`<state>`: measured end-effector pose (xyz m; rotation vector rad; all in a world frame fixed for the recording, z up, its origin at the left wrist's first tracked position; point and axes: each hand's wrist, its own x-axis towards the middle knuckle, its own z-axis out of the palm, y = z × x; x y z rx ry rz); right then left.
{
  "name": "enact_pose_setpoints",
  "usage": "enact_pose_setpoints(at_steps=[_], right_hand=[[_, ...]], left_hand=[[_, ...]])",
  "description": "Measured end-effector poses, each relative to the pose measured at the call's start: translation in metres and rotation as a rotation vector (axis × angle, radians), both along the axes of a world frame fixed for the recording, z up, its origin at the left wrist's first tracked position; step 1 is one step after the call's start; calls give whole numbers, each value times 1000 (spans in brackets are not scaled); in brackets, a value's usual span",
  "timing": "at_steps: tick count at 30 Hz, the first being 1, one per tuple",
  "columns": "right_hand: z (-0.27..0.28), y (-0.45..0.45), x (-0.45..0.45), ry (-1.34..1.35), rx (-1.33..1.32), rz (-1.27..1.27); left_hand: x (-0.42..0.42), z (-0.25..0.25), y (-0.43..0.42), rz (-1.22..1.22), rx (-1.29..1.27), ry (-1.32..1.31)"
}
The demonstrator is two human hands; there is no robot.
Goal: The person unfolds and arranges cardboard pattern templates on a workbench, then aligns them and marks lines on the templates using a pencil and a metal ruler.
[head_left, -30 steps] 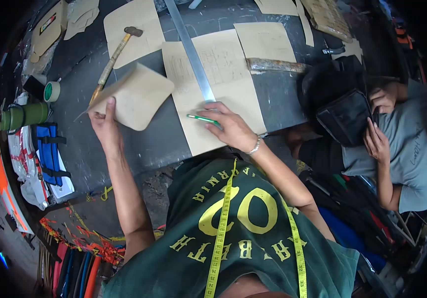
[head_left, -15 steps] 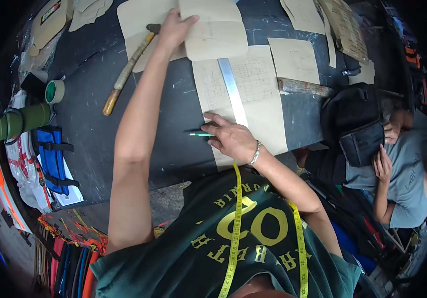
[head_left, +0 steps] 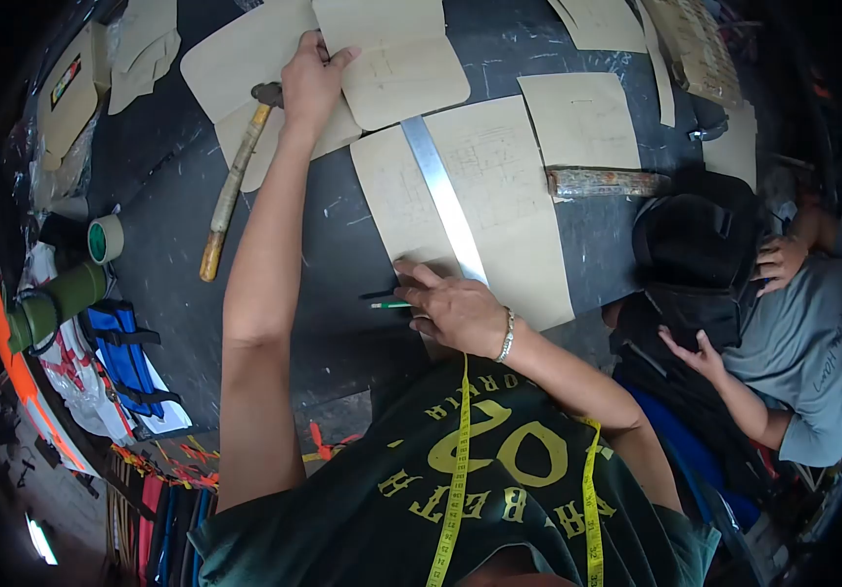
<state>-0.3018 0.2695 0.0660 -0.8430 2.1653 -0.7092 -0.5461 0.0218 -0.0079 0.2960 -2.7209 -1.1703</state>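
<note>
My left hand (head_left: 313, 83) reaches to the far side of the table, at the left edge of a tan card piece (head_left: 396, 73); whether its fingers grip the card is hard to make out. Under my right hand (head_left: 460, 311) is the near part of a large tan sheet (head_left: 509, 196) with faint pencil lines. A green pencil (head_left: 391, 305) pokes out from the fingers of that hand. A steel ruler (head_left: 440, 196) lies along the sheet, its near end beside the same hand. Left of my left forearm rests a hammer (head_left: 235, 191) with its head on another card.
A wrapped bar (head_left: 607, 183) lies across a smaller card (head_left: 582, 117). On the right, a person (head_left: 797, 333) sits with a black bag (head_left: 700, 245). Tape (head_left: 106, 239), a green roll (head_left: 64, 301) and a blue pouch (head_left: 125, 354) line the left edge.
The card my left hand held near the hammer's handle has moved to the far side and lies flat over the ruler's far part. The other person's near hand has come off the bag and opened.
</note>
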Motion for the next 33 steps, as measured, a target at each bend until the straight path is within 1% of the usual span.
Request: enact_pose_setpoints(at_steps=[4, 7, 10, 13, 16, 19, 22, 25, 28, 31, 33], right_hand=[[-2, 1, -11, -60, -29, 7], [-4, 0, -20, -96, -26, 11], [3, -1, -30, -108, -23, 4], [-3, -1, -33, -119, -77, -13], [-8, -2, -35, -91, -107, -25], [-9, -2, -36, -105, -108, -22], [-6, -4, -36, -99, -70, -13], [-6, -4, -34, -70, -82, -31], [-9, -4, -32, -57, -103, -43], [-5, -5, -34, -88, -71, -36], [-12, -3, -31, -35, -117, -46]], left_hand=[[-8, -10, -3, -34, -56, 40], [-8, -10, -3, -93, -153, -8], [-10, -1, -1, -112, -122, -83], [-14, -7, -4, -143, -158, -101], [-15, -1, -2, -118, -103, -132], [-10, 2, 1, -139, -150, -59], [-8, 8, 3, -152, -104, -54], [-9, 3, 2, -147, -104, -55], [-7, 8, 4, -135, -46, -69], [-7, 2, 2, -156, -135, 6], [-11, -12, -8, -197, -170, 8]])
